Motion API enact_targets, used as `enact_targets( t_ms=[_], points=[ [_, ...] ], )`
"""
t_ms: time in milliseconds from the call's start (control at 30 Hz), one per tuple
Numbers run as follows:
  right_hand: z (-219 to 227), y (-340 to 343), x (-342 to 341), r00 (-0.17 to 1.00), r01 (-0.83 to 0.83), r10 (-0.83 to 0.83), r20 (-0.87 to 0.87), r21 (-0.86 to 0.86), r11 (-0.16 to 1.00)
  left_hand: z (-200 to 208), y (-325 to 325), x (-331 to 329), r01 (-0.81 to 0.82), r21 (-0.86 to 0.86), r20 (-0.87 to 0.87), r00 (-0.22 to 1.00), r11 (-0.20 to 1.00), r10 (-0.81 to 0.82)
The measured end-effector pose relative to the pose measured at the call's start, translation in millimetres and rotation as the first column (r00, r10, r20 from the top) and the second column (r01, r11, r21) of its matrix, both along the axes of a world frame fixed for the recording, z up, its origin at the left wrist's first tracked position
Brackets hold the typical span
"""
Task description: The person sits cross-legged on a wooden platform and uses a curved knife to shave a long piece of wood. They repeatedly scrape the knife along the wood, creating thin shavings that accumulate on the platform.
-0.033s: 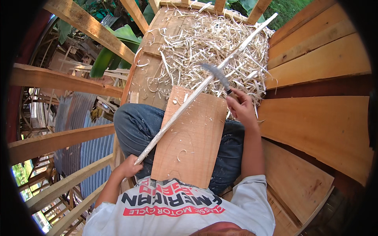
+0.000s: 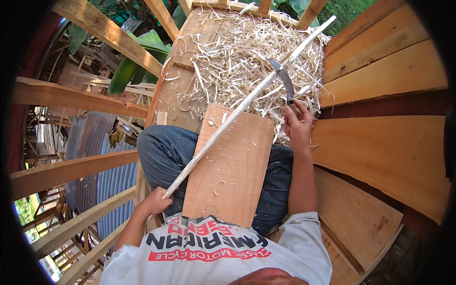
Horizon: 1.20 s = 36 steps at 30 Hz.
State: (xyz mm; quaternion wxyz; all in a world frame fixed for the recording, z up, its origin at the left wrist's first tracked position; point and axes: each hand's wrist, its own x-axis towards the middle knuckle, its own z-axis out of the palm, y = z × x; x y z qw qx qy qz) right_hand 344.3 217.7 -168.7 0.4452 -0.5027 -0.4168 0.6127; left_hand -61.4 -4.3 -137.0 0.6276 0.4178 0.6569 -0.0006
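Observation:
My left hand (image 2: 156, 201) is closed round the near end of a long, pale, peeled stick (image 2: 228, 121). The stick slants away to the far right, passing over a flat wooden board (image 2: 232, 166) that lies across my thighs. In my right hand (image 2: 299, 124) is the handle of a curved knife (image 2: 286, 81) with a dark, hooked blade. The blade's tip reaches the stick beyond the board's far edge; whether it cuts in cannot be made out. Small shavings are scattered on the board.
A thick heap of curled wood shavings (image 2: 237, 57) covers much of the plank floor (image 2: 183, 107) ahead. Wooden railings (image 2: 80, 97) stand on the left, with corrugated sheets (image 2: 111, 175) beyond. A plank wall (image 2: 384, 152) rises close on the right.
My right hand has moved a little to the right and away from me, carrying the knife further up the stick. My left hand and the stick stay almost where they were.

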Motion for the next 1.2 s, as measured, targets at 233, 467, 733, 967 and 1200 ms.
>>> enact_targets(
  t_ms=[233,467,733,967,1200],
  points=[
    [1,13,8,0.935,0.353,-0.355,-0.001,0.097,0.931,-4,-1,-4,-0.006,-0.016,0.004,1.0,1.0,0.006],
    [15,2,18,0.994,-0.094,0.093,-0.05,-0.006,0.996,-7,-4,-6,-0.011,-0.004,0.02,1.0,1.0,0.012],
    [6,8,35,0.894,0.4,-0.38,-0.237,0.045,0.915,0,-4,5,0.011,0.074,-0.079,0.997,0.997,-0.005],
    [7,15,15,0.97,0.193,-0.203,0.13,0.085,0.977,4,0,12,-0.015,0.122,-0.111,0.993,0.992,0.028],
    [-3,11,-6,0.981,-0.071,0.05,0.189,0.105,0.992,-1,-3,6,-0.001,0.103,-0.069,0.998,0.995,0.008]
  ],
)
